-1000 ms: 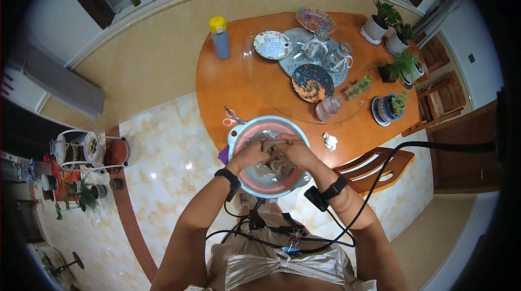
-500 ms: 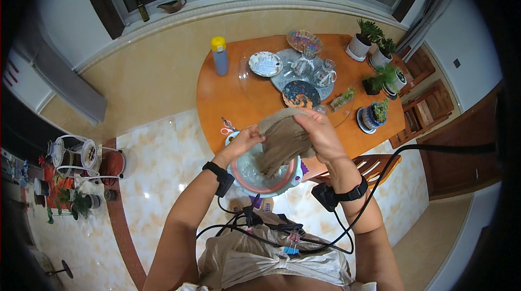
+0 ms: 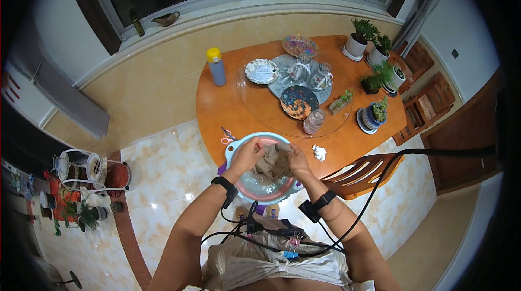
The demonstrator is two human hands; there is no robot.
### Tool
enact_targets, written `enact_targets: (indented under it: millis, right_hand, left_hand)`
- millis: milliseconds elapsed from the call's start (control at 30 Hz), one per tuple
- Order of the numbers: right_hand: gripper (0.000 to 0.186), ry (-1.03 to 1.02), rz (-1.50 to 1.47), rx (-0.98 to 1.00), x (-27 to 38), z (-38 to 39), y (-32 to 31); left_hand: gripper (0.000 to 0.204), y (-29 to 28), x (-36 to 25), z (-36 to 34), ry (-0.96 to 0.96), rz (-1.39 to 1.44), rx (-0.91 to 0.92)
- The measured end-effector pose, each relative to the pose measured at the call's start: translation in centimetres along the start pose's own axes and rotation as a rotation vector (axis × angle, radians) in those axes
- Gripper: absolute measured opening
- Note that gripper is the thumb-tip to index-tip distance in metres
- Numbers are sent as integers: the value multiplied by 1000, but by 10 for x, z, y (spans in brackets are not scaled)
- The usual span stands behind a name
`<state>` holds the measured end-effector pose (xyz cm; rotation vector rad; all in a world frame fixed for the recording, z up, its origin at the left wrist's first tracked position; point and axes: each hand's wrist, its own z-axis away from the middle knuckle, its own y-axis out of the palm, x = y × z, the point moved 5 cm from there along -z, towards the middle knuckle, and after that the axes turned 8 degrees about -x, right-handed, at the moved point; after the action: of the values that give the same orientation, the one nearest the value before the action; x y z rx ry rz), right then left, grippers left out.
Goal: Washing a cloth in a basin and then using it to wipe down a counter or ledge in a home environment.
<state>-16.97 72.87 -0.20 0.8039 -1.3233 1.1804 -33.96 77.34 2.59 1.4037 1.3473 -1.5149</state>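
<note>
Basin [image 3: 266, 135] holds water [image 3: 264, 189] — brown cloth [image 3: 273, 165] over it; left grip [image 3: 246, 155], right grip [image 3: 298, 162] pinched on its edges.

The cloth [image 3: 274, 163] between the left hand [image 3: 248, 154] and the right hand [image 3: 298, 161] is greyish brown. Under both hands, the basin [image 3: 263, 135] pairs a pale blue rim with a pink inside. Beyond the left hand, the scissors [image 3: 226, 141] have pink handles and the blue-grey bottle [image 3: 217, 73] a yellow lid [image 3: 214, 54]. Beyond the right hand, orange swirls pattern a black plate [image 3: 299, 102].
</note>
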Motion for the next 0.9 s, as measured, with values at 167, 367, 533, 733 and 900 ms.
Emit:
enact_targets:
  millis: [167,367,533,733,900]
  right_hand:
    - [28,14,450,51,-21,15,14]
    - [65,-5,985,395,-27,23,49]
    - [62,-81,1267,554,-43,28,74]
    - [39,-33,1120,402,-65,5,74]
    - [17,-276,896,317,-22,0,60]
  left_hand:
    - [11,-7,26,12,54,-418,-23]
    - [25,22,65,35,-2,-862,252]
    - [52,42,80,50,-220,-1044,630]
    - [54,36,72,37,-296,-882,674]
    - [43,12,99,29,-222,-606,216]
